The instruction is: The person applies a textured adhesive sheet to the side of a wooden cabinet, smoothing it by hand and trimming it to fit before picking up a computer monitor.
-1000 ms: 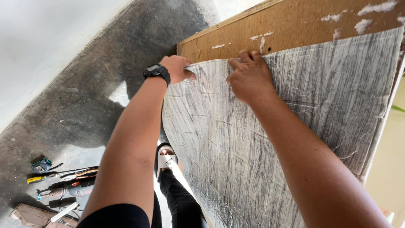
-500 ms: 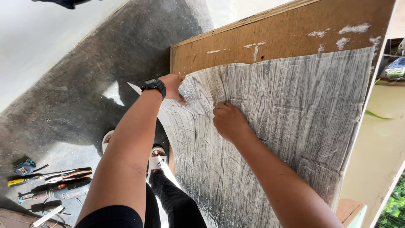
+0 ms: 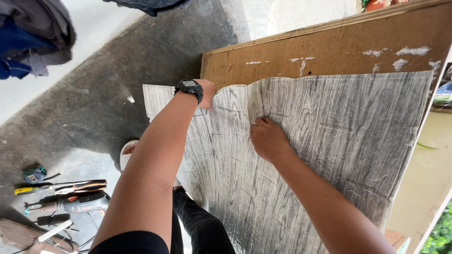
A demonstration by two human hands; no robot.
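Since a moment ago your right hand (image 3: 269,140) has slid down the grey wood-grain sheet (image 3: 306,155), and more bare brown board (image 3: 329,47) shows above the sheet's top edge. That hand now lies flat, fingers pressing beside a raised ridge. Keep it firm there and smooth outward. Farther up, your left hand (image 3: 206,90) pinches the sheet's top edge; hold it taut.

left hand (image 3: 207,91) fingertips perhaps hidden
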